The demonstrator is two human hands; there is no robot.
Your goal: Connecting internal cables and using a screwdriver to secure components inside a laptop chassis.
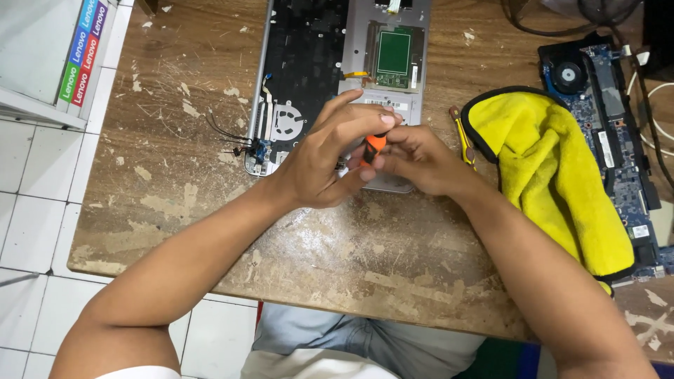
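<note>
Both hands (365,158) grip orange tool (374,146) over laptop chassis (309,49); yellow cloth (554,168) nr right.

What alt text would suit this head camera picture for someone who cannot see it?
Two hands, left hand and right hand, grip a small orange tool over an opened laptop shell on a worn wooden table. A yellow cloth and a circuit board lie beside it.

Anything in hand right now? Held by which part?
Both hands, left hand and right hand, close on a small orange-handled tool, held by its handle. Its tip is hidden, so the tool's kind cannot be told.
</note>
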